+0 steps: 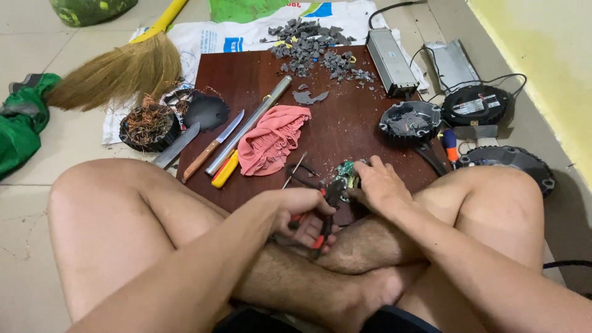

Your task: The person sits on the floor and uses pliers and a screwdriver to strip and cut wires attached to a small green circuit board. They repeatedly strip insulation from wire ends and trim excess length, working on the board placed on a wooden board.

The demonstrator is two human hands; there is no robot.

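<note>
Left hand (305, 213): grip clenched on red-handled pliers (324, 216) | Right hand (379, 185): grip grasping green circuit board (345, 174) | Far left: pink cloth (271, 139), knife (213, 145) on brown board (345, 123).

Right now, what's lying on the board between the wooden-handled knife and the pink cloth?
In the head view, a metal tube and a yellow-handled tool lie between the knife and the pink cloth.

Bare arms with no sleeves, bare hairy legs, and dark shorts just visible at the lower edge.
</note>
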